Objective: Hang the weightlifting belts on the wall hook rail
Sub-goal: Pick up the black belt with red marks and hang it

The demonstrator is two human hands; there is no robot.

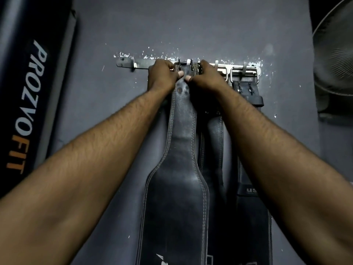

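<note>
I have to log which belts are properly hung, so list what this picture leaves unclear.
Head view only:
- Whether the front black stitched leather belt is seated on a hook of the metal wall hook rail: left hand and right hand cover its buckle.
- The middle dark belt: its top is behind the right hand.
- All belts' lower ends: cut off by the bottom edge.

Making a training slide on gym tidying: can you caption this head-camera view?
Both hands, left and right, grip a belt's top at the hook rail.
</note>
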